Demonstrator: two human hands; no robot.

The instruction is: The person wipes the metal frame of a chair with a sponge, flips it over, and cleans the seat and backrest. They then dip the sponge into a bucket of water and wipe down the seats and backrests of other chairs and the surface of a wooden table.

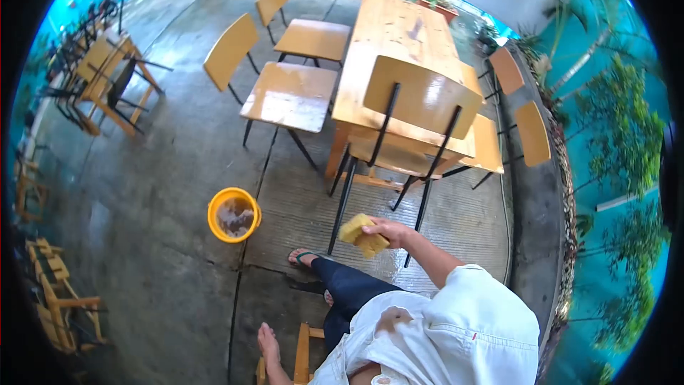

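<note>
My right hand [390, 230] grips a yellow sponge [365, 234] above the wet floor, close to the black legs of the nearest chair [422, 96]. That chair has a tan wooden backrest turned towards me and stands at the near end of a wooden table [402, 25]. Down at the lower left, my left hand [268, 344] is open and holds nothing, with its fingers stretched out. It is beside a low wooden frame [303, 353], partly hidden by my body. A yellow bucket [213, 222] with foamy, murky water stands on the floor ahead of my feet.
Two chairs, one with a wet seat [291, 96], line the table's left side; more chairs [533, 133] stand on its right. Stacked furniture [107, 75] is at the far left, wooden frames [60, 299] at lower left. A raised kerb [534, 221] and plants border the right.
</note>
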